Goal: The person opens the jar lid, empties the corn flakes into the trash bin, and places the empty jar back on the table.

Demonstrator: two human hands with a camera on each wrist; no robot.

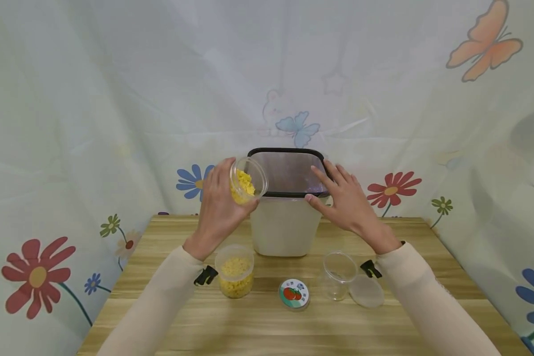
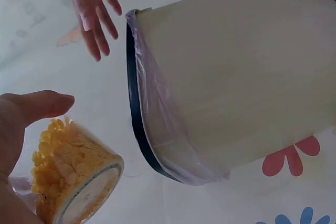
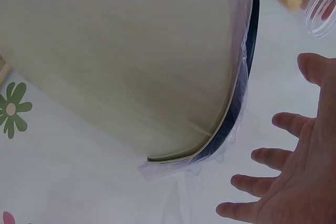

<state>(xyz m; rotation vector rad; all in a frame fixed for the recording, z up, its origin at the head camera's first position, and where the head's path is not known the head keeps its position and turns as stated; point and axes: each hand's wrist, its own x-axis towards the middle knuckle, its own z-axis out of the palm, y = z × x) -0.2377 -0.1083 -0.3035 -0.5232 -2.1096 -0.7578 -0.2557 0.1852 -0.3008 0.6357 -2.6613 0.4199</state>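
Note:
My left hand (image 1: 221,198) grips a clear plastic jar (image 1: 249,179) part filled with yellow flaky pieces. The jar is tilted, its mouth toward the bin, at the bin's left rim. In the left wrist view the yellow pieces (image 2: 68,163) lie against the jar's side, its round base facing the camera. A cream trash bin (image 1: 285,227) with a black rim and a thin purplish liner (image 1: 289,173) stands at the table's back. My right hand (image 1: 349,200) is by the bin's right rim, fingers spread and holding nothing; the right wrist view shows it apart from the rim.
On the wooden table (image 1: 249,331) stands a second jar (image 1: 236,277) of yellow pieces, at left. A printed round lid (image 1: 293,294) with tomatoes lies mid-table. To its right are an empty clear jar (image 1: 338,277) and a translucent lid (image 1: 367,291). A flower-patterned curtain (image 1: 204,99) hangs behind.

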